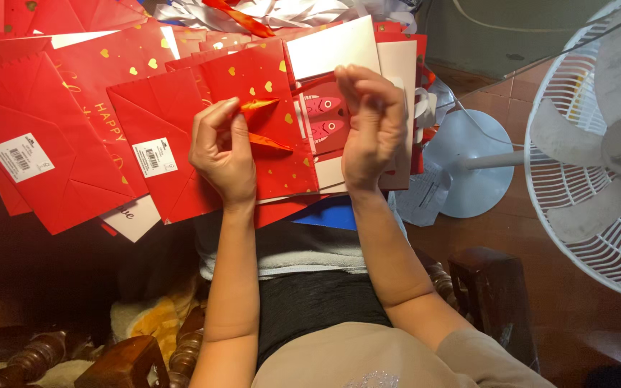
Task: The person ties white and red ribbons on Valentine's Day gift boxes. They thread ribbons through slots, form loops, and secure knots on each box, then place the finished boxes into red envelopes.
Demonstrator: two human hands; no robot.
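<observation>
Your left hand sits at about nine o'clock from the middle of the work, its thumb and fingers pinched together on a narrow orange-red satin ribbon. The ribbon runs out from that pinch toward three o'clock in two strands, one above the other, across a flat red paper gift bag with small gold hearts.

Your right hand is at three o'clock from the ribbon, fingers curled and closed together over the upper edge of the bag stack, gripping it just beside a small dark red card printed with two pink fish. Above that hand, at twelve o'clock, a plain white card panel sticks out of the pile.

A heap of folded red paper bags with white barcode stickers spreads away toward nine and ten o'clock. A white pedestal fan with a wire guard stands well apart at three o'clock, its round base on the brown tiled floor. Dark carved wooden chair arms show at five and seven o'clock.
</observation>
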